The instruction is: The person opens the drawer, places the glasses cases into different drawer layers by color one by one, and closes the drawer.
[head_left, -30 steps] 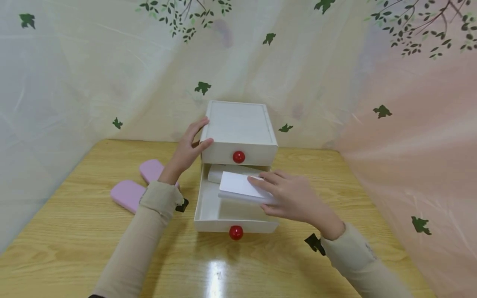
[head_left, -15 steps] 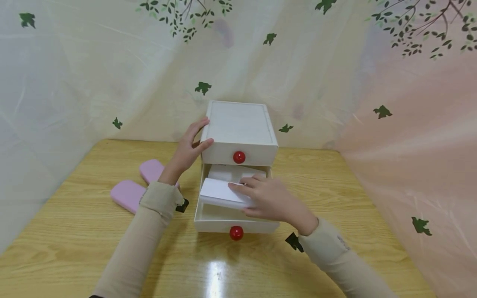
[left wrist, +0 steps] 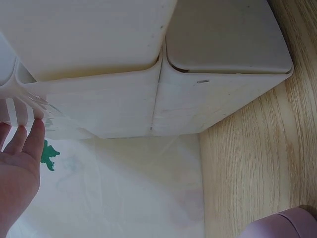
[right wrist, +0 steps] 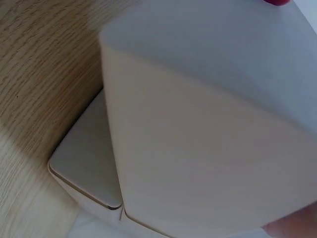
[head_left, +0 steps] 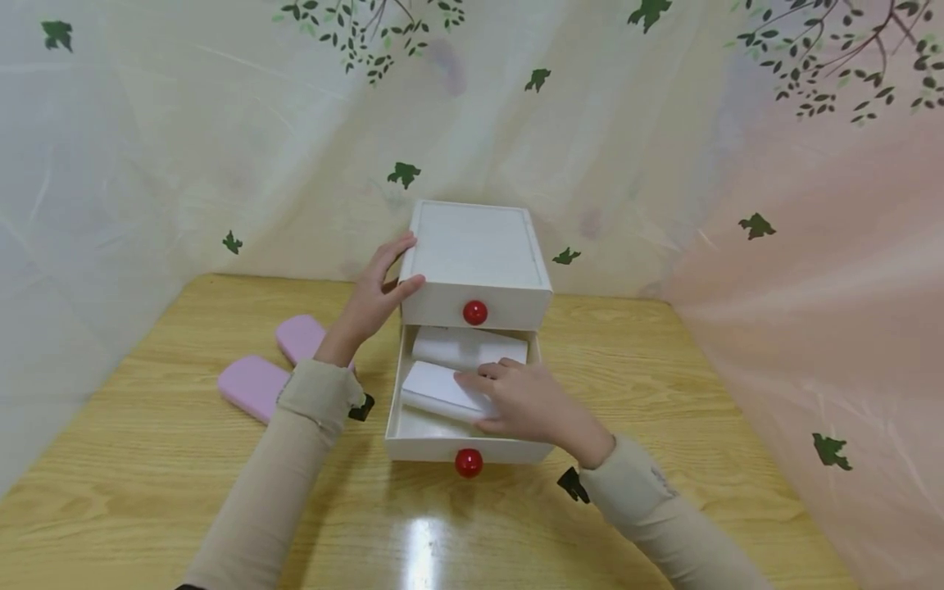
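Note:
A white drawer unit (head_left: 479, 242) has its top drawer closed and the drawer below (head_left: 469, 449) pulled out. My left hand (head_left: 366, 303) rests on the unit's upper left side, fingers and thumb spread; in the left wrist view its fingertips touch the white wall, left hand (left wrist: 20, 171). Inside the open drawer, my right hand (head_left: 531, 403) pinches the right end of a white box (head_left: 442, 389). Behind that box lies another white item (head_left: 468, 348). The right wrist view is mostly filled by the pulled-out drawer's side (right wrist: 198, 144), hiding the box.
Two pink rounded objects (head_left: 254, 387) lie on the wooden table (head_left: 147, 467), left of the unit, partly behind my left forearm. A closed drawer (left wrist: 228, 37) sits beneath the open one. A leaf-patterned curtain (head_left: 295, 164) hangs behind the table.
My right hand has moved left and lowered the white box into the open drawer, uncovering more of the item behind it. The left hand has stayed on the unit.

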Tool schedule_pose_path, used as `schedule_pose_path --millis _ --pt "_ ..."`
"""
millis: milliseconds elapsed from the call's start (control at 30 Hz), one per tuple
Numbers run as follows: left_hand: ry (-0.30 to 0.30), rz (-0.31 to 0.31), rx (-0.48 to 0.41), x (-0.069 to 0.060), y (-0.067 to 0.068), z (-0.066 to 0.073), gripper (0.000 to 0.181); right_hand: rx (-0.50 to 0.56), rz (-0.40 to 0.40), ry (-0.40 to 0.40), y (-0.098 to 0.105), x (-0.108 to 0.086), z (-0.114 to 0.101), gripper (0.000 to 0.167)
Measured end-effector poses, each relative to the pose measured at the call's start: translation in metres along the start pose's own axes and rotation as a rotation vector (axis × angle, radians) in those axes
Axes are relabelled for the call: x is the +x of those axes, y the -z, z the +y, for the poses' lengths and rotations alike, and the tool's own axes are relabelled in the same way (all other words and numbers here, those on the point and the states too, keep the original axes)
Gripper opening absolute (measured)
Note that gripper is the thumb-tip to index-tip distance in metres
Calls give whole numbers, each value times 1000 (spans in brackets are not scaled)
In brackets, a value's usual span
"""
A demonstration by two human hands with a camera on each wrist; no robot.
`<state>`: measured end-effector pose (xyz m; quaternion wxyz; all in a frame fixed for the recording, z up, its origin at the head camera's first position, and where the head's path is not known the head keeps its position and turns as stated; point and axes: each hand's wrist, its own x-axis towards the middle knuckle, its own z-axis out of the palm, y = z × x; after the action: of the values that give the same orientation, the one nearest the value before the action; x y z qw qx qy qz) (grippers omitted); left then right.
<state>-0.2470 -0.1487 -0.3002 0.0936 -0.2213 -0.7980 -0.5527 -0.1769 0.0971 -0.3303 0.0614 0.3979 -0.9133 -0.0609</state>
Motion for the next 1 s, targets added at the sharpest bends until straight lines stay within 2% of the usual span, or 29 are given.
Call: schedule_pose_path --millis 333,700,1000 --pt "-1 -1 -11 2 -1 -3 59 27 -1 -52 -8 3 -3 68" --pt "-8 -1 -12 1 0 -3 59 34 2 -67 -10 6 -5 73" --pt "5 -9 -19 2 0 -3 60 78 -34 -93 -4 3 -4 69"
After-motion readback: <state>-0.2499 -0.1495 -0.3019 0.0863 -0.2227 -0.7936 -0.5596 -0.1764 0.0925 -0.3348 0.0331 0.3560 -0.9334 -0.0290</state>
